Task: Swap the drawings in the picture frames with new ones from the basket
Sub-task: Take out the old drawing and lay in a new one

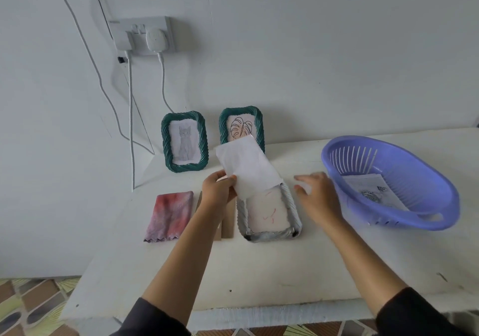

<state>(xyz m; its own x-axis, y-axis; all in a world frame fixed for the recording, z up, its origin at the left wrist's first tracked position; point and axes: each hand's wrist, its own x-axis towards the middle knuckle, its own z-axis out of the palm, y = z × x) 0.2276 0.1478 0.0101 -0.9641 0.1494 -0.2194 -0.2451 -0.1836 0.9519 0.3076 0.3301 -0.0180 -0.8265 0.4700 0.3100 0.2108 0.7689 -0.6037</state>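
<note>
A picture frame (pixel 293 206) lies face down on the white table, its back open, with a sheet showing faint red lines (pixel 267 211) inside. My left hand (pixel 217 188) pinches a white paper sheet (pixel 248 170), blank side up, lifted over the frame's far end. My right hand (pixel 316 193) hovers with fingers spread, just right of the frame, holding nothing. Two green frames stand against the wall: one with a cat drawing (pixel 184 142), one with a leaf drawing (pixel 242 128). The purple basket (pixel 337 154) at the right holds drawings (pixel 373 193).
A folded pink-and-purple cloth (pixel 169 215) lies left of the frame. A brown cardboard backing (pixel 228 224) rests under my left forearm. A wall socket with plugs and hanging cables (pixel 143 35) sits above the table's left end. The table's front edge (pixel 233 309) is close to me.
</note>
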